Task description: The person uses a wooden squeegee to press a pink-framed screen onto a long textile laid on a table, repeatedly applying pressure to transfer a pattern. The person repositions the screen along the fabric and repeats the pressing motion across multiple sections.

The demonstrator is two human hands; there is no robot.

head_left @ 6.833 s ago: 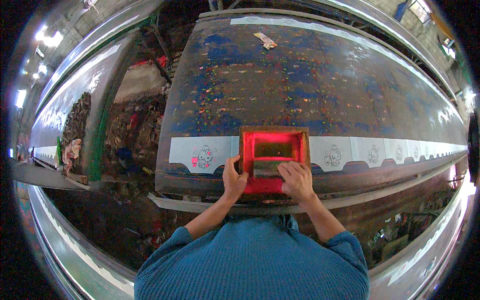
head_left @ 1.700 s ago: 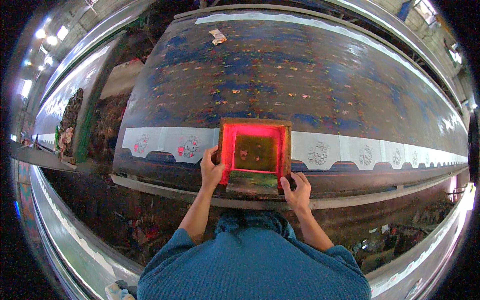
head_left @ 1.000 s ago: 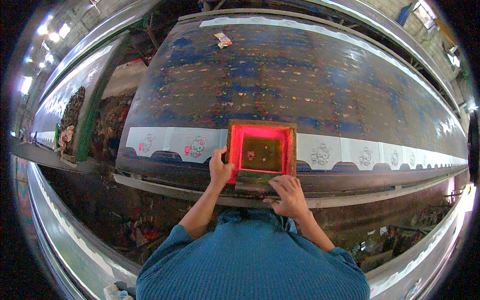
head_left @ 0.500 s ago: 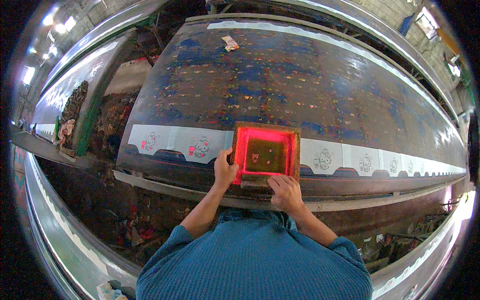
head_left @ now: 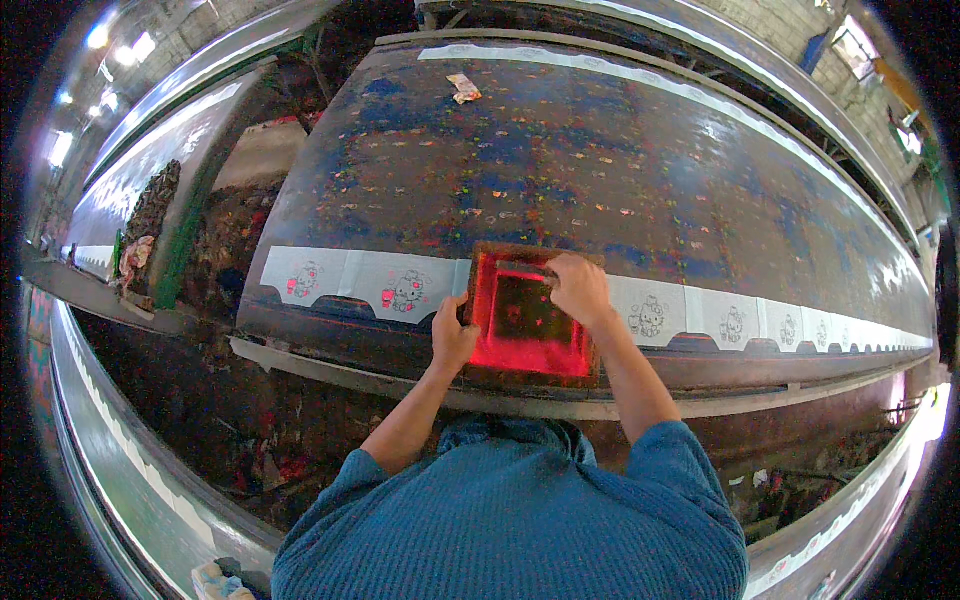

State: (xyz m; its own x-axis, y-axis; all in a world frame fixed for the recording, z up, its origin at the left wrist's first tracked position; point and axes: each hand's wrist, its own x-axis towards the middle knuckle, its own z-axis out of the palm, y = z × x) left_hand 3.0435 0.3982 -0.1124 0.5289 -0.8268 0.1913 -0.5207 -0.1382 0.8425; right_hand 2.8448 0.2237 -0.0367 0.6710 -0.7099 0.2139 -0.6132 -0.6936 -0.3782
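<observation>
A wooden screen-printing frame (head_left: 490, 364) with red ink inside lies over the row of white cloth pieces at the near edge of the long table. My left hand (head_left: 455, 335) is closed on the frame's left side. Inside the frame, near its far side, my right hand (head_left: 582, 288) is closed round a squeegee (head_left: 522, 271), which it partly hides. Left of the frame, a white cloth piece (head_left: 425, 275) bears a cartoon cat outline with pink-red parts. On the right, another cloth piece (head_left: 622, 292) shows the outline only.
The long dark table (head_left: 560, 120) is spotted with blue, red and yellow ink. A small crumpled scrap (head_left: 464, 88) lies toward its far side, below a far strip of white cloth (head_left: 540, 58). Other long tables stand left and behind. A rail (head_left: 700, 402) runs along the near edge.
My right hand and the squeegee have moved from the near side of the frame to its far side. Red ink now spreads along the near inside. The left hand stays on the frame.
</observation>
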